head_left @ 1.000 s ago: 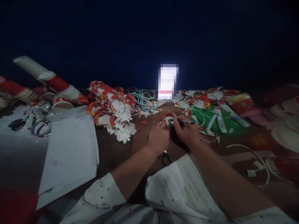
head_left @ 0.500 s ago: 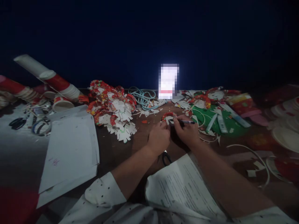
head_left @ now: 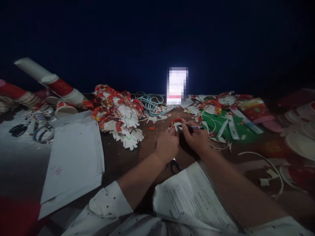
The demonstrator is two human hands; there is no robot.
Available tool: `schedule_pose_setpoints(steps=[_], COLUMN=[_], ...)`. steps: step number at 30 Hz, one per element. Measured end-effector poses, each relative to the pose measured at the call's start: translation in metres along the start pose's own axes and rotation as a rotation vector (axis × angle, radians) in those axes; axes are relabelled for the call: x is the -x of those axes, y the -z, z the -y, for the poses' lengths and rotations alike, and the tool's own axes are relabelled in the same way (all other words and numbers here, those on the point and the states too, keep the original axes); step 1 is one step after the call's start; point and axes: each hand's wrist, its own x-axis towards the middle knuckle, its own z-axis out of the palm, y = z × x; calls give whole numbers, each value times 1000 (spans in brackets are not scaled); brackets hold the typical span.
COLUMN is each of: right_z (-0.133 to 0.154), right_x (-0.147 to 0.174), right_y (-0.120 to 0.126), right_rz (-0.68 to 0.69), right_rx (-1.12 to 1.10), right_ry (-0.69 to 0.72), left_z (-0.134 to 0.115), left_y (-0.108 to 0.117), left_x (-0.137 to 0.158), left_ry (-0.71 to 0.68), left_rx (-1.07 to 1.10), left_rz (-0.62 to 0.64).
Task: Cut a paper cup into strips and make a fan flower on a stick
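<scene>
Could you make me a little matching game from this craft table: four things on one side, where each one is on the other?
Things:
1. pen
2. pile of paper cutouts
3. blue cable
4. stacked paper cups

Places:
A. coiled at the back, just left of the bright screen
B. lying on their side at the far left
C. gripped in the right hand
D. left of the left hand, red rims and white fringed edges

Pairs: 1-C, 2-D, 3-A, 4-B
</scene>
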Motion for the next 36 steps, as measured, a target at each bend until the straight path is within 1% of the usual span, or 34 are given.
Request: schedule_pose_setpoints(steps=[5, 7, 11, 13, 19, 24, 30, 36], right_z=[-1, -2, -3, -4, -3, -5, -5, -3], right_x=[0, 0, 0, 0, 0, 1, 0, -1], right_y=[1, 2, 4, 5, 7, 5, 3, 5], right_rz=[1, -32, -149, -169, -167, -129, -97, -58], right_rx=[-16, -34, -30, -6, 36, 67, 56, 81], right_ry=[16, 28, 22, 27, 48, -9, -19, -63], left_z=[0, 0, 1, 0, -2, -3, -2, -3], left_y=[1, 0, 0, -1, -1, -2, -7, -5], left_x=[0, 0, 1, 1, 3, 1, -2, -3], left_ry=[1, -7, -16, -20, -12, 6, 27, 31], left_rx=[-7, -11, -34, -36, -36, -24, -44, -46], left_rz=[11, 5, -1, 4, -6, -20, 11, 19])
